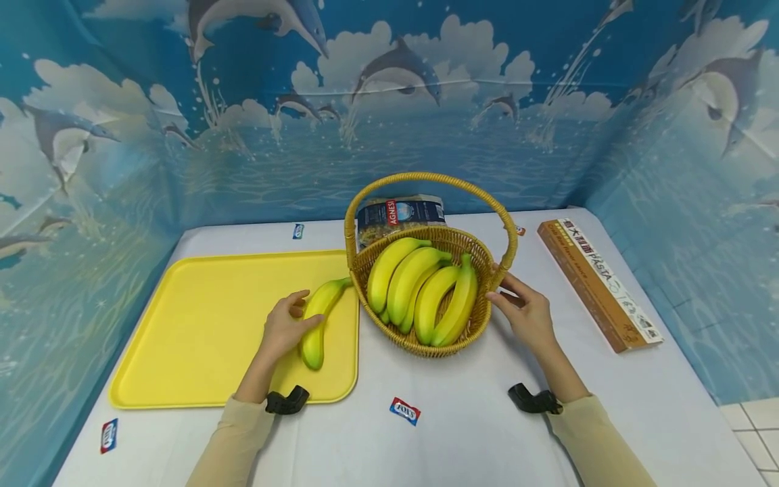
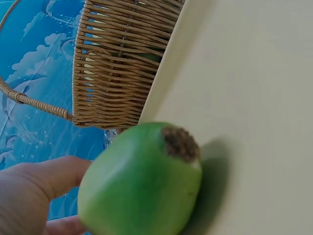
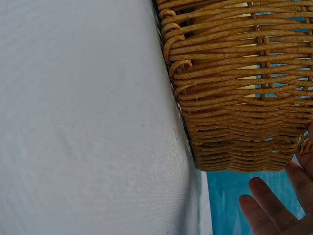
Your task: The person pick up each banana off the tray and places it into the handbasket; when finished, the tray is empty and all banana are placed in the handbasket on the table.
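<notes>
On the right part of the yellow tray lies a yellow-green banana, its stem toward the basket. My left hand holds it from the left, thumb over its middle. The left wrist view shows the banana's dark, blunt end close up, which hides part of that hand. Right of the tray stands a wicker basket with an upright arched handle; several bananas lie inside. At the basket's right side, my right hand grips the rim with thumb and finger, the other fingers spread.
Behind the basket sits an AGNESI pasta bag. A long brown-and-white pasta box lies at the right. Small wrapped candies, one in front of the basket and another at front left, lie on the white tabletop.
</notes>
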`<state>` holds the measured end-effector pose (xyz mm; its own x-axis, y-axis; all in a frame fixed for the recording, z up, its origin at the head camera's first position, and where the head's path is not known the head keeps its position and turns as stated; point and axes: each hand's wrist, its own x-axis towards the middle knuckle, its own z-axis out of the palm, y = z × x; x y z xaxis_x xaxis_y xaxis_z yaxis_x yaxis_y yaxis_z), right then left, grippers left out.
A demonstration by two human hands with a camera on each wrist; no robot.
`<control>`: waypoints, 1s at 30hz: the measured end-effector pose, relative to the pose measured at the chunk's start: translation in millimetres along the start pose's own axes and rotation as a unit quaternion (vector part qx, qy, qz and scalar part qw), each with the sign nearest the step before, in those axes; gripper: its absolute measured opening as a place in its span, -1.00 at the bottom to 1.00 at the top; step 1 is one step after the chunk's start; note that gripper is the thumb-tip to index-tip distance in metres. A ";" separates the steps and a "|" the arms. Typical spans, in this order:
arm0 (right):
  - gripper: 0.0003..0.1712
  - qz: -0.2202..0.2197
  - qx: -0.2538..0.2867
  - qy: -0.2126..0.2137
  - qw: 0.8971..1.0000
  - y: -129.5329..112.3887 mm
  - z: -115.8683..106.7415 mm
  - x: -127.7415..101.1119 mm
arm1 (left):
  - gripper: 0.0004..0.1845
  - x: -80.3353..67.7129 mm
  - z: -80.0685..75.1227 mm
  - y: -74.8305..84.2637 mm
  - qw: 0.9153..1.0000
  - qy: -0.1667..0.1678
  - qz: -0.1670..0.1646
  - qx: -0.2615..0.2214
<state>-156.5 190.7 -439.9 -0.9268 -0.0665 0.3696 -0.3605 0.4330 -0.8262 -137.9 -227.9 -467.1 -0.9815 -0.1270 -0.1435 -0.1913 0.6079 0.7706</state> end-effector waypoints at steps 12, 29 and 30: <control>-0.46 0.002 0.009 -0.001 1.000 0.9 0.2 -0.8 | -0.41 2.1 2.2 -3.3 1.000 0.011 0.007 -0.021; -0.47 0.003 0.014 -0.002 1.000 0.3 -0.3 -0.9 | -0.46 -22.1 -36.4 35.3 0.993 0.108 0.028 -0.047; -0.47 0.002 0.013 -0.003 1.000 0.0 -0.1 -0.6 | -0.46 -24.7 -38.7 38.7 0.991 0.121 0.035 -0.048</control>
<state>-155.9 190.8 -440.1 -0.9289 -0.0692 0.3637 -0.3589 0.4096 -0.8387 -120.7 -231.6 -409.7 -0.9587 -0.2789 0.0562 -0.1104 0.5466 0.8301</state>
